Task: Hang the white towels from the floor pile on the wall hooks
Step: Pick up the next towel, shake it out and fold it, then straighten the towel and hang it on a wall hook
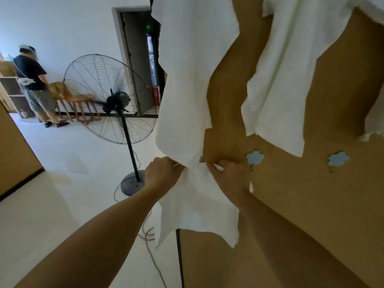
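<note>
Both forearms reach up from the bottom of the view to a white towel [195, 196] held against a brown wall [311, 204]. The left hand [161, 173] grips the towel's left side, its fingers curled round a bunched fold. The right hand [230, 177] pinches the cloth on the other side, thumb and fingers closed on it, knuckles close against the wall. Between the two hands the towel is gathered narrow; below them it spreads out and hangs down to a ragged lower edge. Just above the right hand's thumb a sliver of a blue hook [201, 158] shows at the towel's edge, mostly hidden by cloth. Immediately right of the right hand sits a blue flower-shaped hook [254, 157], bare, and farther right along the same line a second flower hook [338, 159], also bare. Above the hands a long towel [187, 80] hangs down the wall, its lower end reaching the gathered cloth. Up and to the right of the right hand another hanging towel [291, 80] drapes in folds, and a frilled edge of one more towel [372, 129] shows at the right border. Left of the left hand, on the pale floor [62, 163], stands a large pedestal fan [110, 98] on a round base, with a cable trailing toward the wall. Farther off, beyond the fan, a person [34, 84] in a dark shirt stands by wooden chairs [70, 100], next to a grey doorway [139, 59].
</note>
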`<state>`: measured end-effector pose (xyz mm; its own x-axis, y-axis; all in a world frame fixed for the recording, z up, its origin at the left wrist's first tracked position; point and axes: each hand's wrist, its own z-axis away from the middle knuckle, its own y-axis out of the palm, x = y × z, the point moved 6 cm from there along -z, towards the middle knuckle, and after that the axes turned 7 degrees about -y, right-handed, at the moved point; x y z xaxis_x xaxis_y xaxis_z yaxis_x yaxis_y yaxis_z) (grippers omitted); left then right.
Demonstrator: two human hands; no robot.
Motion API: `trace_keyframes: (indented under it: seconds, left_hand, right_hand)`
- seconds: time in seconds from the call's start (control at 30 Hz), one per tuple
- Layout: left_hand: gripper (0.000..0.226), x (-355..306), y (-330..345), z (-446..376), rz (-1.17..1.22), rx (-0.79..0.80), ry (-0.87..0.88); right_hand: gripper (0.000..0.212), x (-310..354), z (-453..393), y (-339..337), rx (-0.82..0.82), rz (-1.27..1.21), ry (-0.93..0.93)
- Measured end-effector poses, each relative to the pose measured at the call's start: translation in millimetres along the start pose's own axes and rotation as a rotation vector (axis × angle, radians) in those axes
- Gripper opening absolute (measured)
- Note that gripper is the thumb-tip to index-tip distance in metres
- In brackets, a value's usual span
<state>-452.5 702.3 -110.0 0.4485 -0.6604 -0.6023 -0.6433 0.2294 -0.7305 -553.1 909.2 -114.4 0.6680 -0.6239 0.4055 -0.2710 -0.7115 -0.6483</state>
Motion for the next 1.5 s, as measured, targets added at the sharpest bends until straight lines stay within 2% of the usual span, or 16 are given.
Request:
trace_keyframes:
  seconds: [0.07, 0.13, 0.23, 0.4, 0.5, 0.63, 0.7, 0.83, 0.93, 1.0, 1.07, 1.1, 1.13, 1.23, 1.3, 1.5]
  left_hand:
    - [0.045, 7, 15, 6, 0.017, -0.031, 0.019]
    - [0.043, 15, 35, 11, 0.065, 0.057, -0.007]
    - [0.036, 24, 64, 18, 0.221, 0.179, -0.147]
    - [0.033, 23, 79, 32, 0.344, 0.194, -0.200]
    - [0.025, 20, 69, 30, 0.275, 0.118, -0.140]
    - [0.009, 10, 47, 30, 0.151, -0.098, 0.140]
    - [0.006, 7, 46, 34, 0.132, -0.120, 0.265]
    - [0.015, 15, 67, 37, 0.306, 0.054, 0.225]
    - [0.016, 23, 79, 37, 0.381, 0.144, 0.227]
    - [0.022, 30, 85, 40, 0.396, 0.221, 0.284]
    - [0.024, 44, 92, 43, 0.386, 0.302, 0.319]
    - [0.024, 53, 96, 44, 0.381, 0.344, 0.326]
    - [0.023, 61, 100, 45, 0.372, 0.389, 0.338]
    - [0.021, 77, 107, 53, 0.360, 0.509, 0.435]
    - [0.019, 82, 105, 56, 0.399, 0.574, 0.470]
    - [0.015, 98, 92, 55, 0.338, 0.553, 0.533]
  right_hand:
    - [0.048, -7, 11, 16, 0.045, -0.073, 0.072]
    - [0.053, -10, 23, 35, 0.082, -0.215, 0.172]
    - [0.060, -2, 39, 57, 0.065, -0.433, 0.296]
    - [0.054, 4, 52, 70, 0.005, -0.455, 0.429]
    - [0.026, 5, 59, 72, 0.065, -0.326, 0.365]
    - [0.007, 24, 61, 54, -0.110, -0.089, 0.096]
    - [0.008, 32, 58, 56, -0.069, -0.239, 0.077]
    - [0.018, 28, 61, 70, 0.031, -0.518, 0.404]
    - [0.031, 32, 70, 76, -0.027, -0.580, 0.443]
    - [0.028, 43, 79, 74, -0.120, -0.481, 0.381]
    - [0.027, 52, 89, 70, -0.277, -0.267, 0.309]
    - [0.028, 56, 94, 71, -0.288, -0.168, 0.292]
    - [0.031, 57, 99, 76, -0.237, -0.112, 0.309]
    - [0.042, 47, 122, 101, 0.061, -0.123, 0.548]
    - [0.044, 44, 140, 106, 0.163, -0.151, 0.658]
    - [0.045, 54, 201, 98, 0.196, -0.173, 0.826]
